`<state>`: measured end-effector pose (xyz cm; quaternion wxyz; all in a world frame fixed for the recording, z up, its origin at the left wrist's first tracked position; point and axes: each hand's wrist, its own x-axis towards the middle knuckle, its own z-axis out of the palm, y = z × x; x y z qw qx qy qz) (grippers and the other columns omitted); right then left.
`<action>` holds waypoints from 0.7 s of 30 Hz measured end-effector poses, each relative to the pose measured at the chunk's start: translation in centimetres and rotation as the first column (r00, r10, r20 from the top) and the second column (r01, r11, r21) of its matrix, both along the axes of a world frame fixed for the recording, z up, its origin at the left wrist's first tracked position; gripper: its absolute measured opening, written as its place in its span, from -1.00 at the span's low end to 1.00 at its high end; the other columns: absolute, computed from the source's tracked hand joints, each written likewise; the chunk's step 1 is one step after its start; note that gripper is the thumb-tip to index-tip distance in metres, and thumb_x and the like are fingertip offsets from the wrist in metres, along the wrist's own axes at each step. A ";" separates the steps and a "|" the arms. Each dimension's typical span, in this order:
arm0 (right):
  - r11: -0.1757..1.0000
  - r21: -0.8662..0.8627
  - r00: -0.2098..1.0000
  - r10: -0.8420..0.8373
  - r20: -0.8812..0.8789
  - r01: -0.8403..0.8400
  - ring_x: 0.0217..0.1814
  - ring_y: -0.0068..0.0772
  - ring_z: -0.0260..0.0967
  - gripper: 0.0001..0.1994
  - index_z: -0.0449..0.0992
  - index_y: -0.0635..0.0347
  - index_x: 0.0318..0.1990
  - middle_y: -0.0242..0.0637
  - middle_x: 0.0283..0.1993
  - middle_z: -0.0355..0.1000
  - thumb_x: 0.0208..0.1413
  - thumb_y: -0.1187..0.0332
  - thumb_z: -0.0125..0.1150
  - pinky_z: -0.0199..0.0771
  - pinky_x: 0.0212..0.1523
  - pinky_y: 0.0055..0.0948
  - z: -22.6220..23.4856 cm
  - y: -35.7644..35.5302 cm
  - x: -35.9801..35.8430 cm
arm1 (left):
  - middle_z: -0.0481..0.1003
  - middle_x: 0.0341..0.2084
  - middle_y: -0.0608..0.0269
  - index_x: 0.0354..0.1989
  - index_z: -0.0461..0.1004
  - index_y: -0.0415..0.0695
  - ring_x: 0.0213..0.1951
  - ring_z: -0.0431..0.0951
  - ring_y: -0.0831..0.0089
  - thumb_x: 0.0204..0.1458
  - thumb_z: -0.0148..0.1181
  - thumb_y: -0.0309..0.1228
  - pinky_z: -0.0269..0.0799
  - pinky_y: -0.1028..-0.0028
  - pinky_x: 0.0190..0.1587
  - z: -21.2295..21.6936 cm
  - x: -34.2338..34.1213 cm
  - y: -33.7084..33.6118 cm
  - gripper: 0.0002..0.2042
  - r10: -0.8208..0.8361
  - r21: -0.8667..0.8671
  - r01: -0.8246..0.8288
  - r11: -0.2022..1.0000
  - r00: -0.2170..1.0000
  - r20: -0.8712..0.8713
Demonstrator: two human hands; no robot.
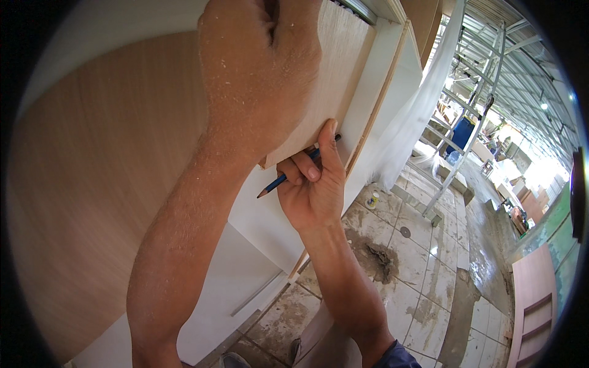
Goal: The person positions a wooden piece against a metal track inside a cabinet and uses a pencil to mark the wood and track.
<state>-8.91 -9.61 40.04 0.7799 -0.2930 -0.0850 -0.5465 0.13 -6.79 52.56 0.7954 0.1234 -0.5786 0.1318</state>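
My left hand (261, 67) reaches up across the pale wood-grain panel (350, 55) of a drawer-like box, its back toward me. It looks closed, but the fingertips are hidden and cut off by the top edge, so what they hold cannot be made out. Below it, my right hand (316, 184) is closed on a blue pencil (275, 184), sharpened tip pointing down-left. The right thumb presses against the panel's lower edge while the curled fingers sit under it. A metal slide rail (362, 11) runs along the top of the panel.
A white cabinet side (386, 92) with a wood-coloured edge stands right of my hands. A large wood-grain board (98, 184) fills the left. Dirty floor tiles (423, 270) lie below, with a broken hole (377, 257). An aluminium ladder (460, 122) stands at the far right.
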 end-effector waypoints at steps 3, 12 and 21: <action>1.000 0.016 1.000 -0.016 -0.006 0.016 -0.67 -0.84 0.04 -0.79 0.43 0.01 -0.13 -0.61 -0.31 0.46 0.34 0.11 0.17 0.00 -0.61 -0.70 0.3 0.3 0.1 | 0.54 -0.39 0.21 -0.12 0.44 -0.39 -0.32 0.47 0.62 0.35 0.04 -0.39 0.38 0.54 -0.26 0.1 -0.6 0.5 -0.76 -0.036 -0.002 0.035 0.999 0.999 -0.024; 1.000 -0.019 0.993 0.015 -0.118 -0.017 -0.61 -0.76 0.01 -0.70 0.38 0.03 -0.20 -0.56 -0.30 0.37 0.31 0.03 0.20 0.05 -0.53 -0.66 -1.7 0.3 0.9 | 0.52 -0.45 0.26 -0.30 0.54 -0.29 -0.33 0.42 0.53 0.21 0.25 -0.13 0.34 0.48 -0.16 -2.2 1.1 3.3 -0.63 0.388 0.438 -0.284 0.853 0.907 -0.167; 0.986 0.082 0.931 0.162 -0.327 -0.142 -0.62 -0.71 -0.02 -0.67 0.31 0.02 -0.19 -0.57 -0.32 0.35 0.31 -0.01 0.18 -0.01 -0.53 -0.60 -5.9 1.6 3.5 | 0.53 -0.19 0.16 -0.07 0.49 -0.32 -0.13 0.45 0.47 0.26 0.17 -0.04 0.33 0.48 -0.01 -8.9 5.8 4.2 -0.53 0.376 0.519 -0.166 0.838 0.866 -0.330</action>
